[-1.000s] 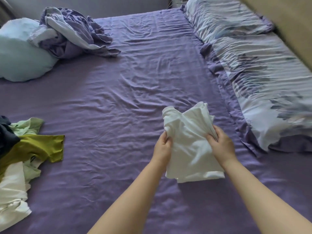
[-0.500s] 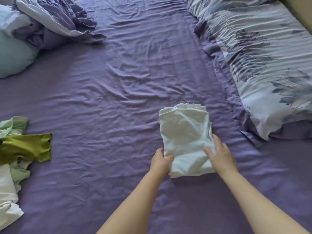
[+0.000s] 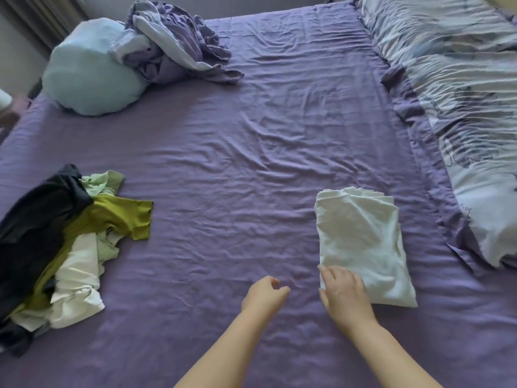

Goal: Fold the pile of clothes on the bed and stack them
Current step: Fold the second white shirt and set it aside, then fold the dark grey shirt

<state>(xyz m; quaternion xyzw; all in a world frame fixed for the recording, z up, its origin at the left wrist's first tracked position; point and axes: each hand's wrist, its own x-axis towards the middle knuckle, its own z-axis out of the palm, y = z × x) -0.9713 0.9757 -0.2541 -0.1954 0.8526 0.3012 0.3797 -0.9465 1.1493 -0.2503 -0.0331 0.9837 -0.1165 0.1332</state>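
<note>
A folded white garment (image 3: 361, 242) lies flat on the purple bed sheet (image 3: 223, 169), right of centre. My right hand (image 3: 345, 296) rests palm down on its near left corner, fingers spread. My left hand (image 3: 263, 294) hovers over the sheet to the left of the garment, fingers loosely curled and holding nothing. At the left edge sits the unfolded pile of clothes (image 3: 56, 247): a black piece, an olive-green shirt, pale green and white items tangled together.
A pale blue pillow (image 3: 89, 71) and a crumpled purple-and-white blanket (image 3: 173, 43) lie at the far left. A floral duvet (image 3: 470, 113) runs along the right side. A curtain hangs at the top left corner.
The white garment went from held up in both hands to lying folded on the sheet. My left hand has let go and pulled away to the left; my right hand stays on it.
</note>
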